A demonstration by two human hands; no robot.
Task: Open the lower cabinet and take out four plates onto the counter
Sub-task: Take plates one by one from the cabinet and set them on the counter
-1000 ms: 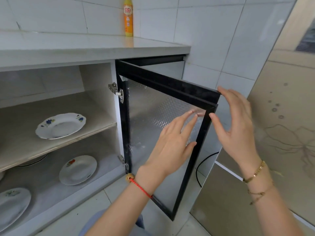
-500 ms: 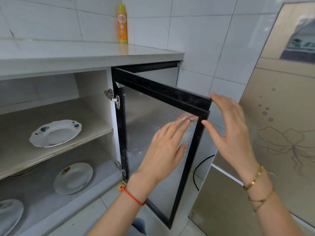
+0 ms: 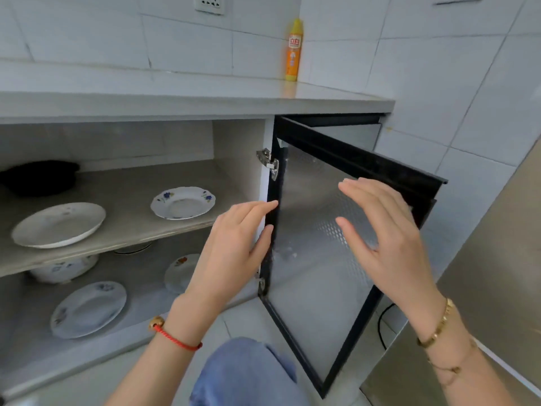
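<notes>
Plates sit inside the open lower cabinet (image 3: 240, 142), all to the left of both hands: a plain white plate (image 3: 58, 224) and a blue-flowered plate (image 3: 183, 202) on the shelf, two more below it. The cabinet door (image 3: 322, 259) stands swung wide. The left hand (image 3: 234, 247), open and empty, is nearest the blue-flowered plate, probably the easiest first reach. The right hand (image 3: 386, 238), fingers spread, holds nothing and hovers before the door panel.
</notes>
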